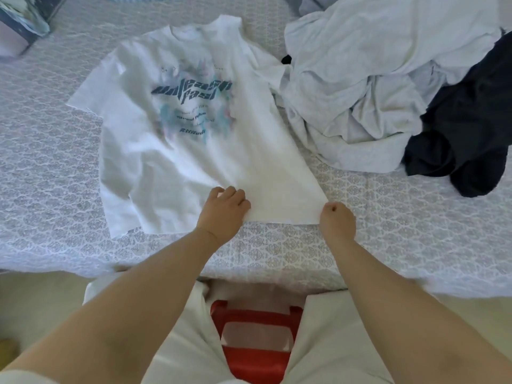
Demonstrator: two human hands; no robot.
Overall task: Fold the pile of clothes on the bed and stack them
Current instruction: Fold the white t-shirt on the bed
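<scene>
Matt white cloth T-shirt (194,139) on patterned, textured fabric bedspread (388,231).

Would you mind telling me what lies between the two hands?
In the head view, only the T-shirt's white hem stretches between the left hand and right hand, both gripping it.

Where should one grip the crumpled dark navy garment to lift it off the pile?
Grip the dark navy garment at its rounded lower lobe nearest the bed's edge, coming from the near side: that end lies free on the patterned bedspread, while its upper part rests against the pale clothes.
</scene>
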